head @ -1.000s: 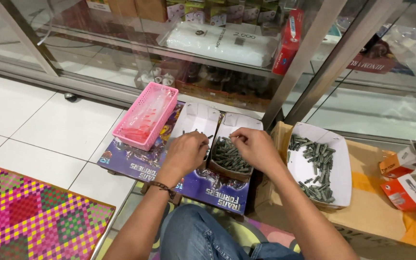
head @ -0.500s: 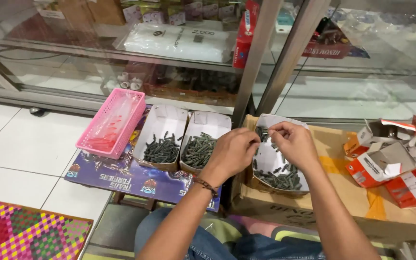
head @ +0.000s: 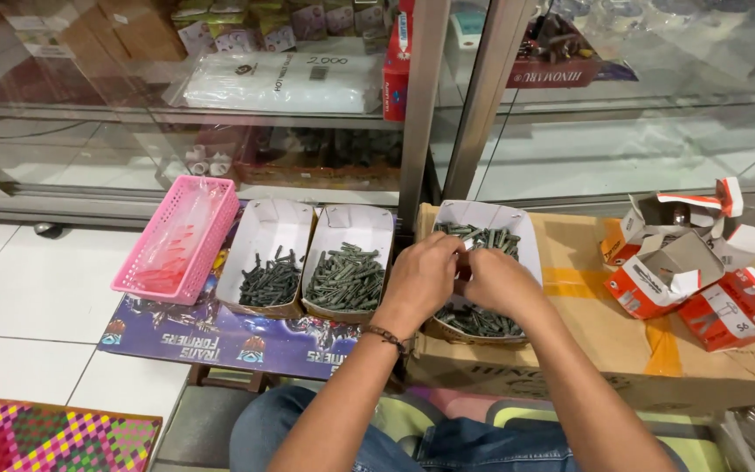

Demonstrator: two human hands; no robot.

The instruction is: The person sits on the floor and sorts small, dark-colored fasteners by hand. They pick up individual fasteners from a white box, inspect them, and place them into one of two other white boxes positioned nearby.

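Sorting small dark grey plastic wall plugs point(head: 474, 319): left hand point(head: 421, 275) and right hand point(head: 500, 281) meet over the white paper tray point(head: 524, 238) on the brown cardboard box point(head: 587, 350), fingers curled; what they pinch cannot be told. Judged step: picking from this tray; next calls for a clean pinch on one plug.

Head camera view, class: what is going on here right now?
A seated person has both hands in the right-hand paper tray of small dark green plugs, which sits on a cardboard box. The left hand and right hand are close together over the plugs; what the fingers pinch is hidden. Two more trays of similar plugs sit to the left, beside a pink basket. Torn red-and-white cartons lie on the right.
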